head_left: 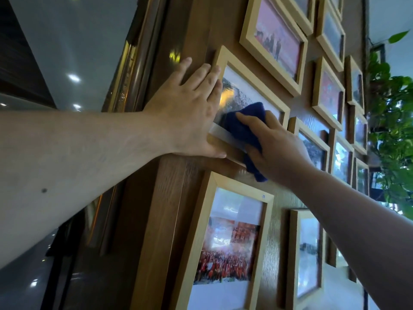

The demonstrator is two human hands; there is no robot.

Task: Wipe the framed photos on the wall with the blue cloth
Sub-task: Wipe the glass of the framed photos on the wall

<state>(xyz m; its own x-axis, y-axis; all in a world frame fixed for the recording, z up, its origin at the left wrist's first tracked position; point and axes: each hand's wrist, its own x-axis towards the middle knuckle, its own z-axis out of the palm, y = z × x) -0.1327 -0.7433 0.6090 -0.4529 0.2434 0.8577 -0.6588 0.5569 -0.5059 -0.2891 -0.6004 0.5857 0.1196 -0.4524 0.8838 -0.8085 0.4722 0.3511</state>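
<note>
A light wooden framed photo (252, 86) hangs on the brown wood wall (196, 23) at the centre of the head view. My right hand (279, 146) presses a dark blue cloth (245, 128) against its glass, near the lower edge. My left hand (190, 108) lies flat with spread fingers over the frame's left side, thumb under its bottom edge. The cloth and both hands hide much of the picture.
Several more wooden framed photos surround it: one above (274, 41), a large one below (228, 242), others to the right (328, 95). A leafy green plant (393, 121) hangs at the right edge. A gilded frame (127, 70) stands to the left.
</note>
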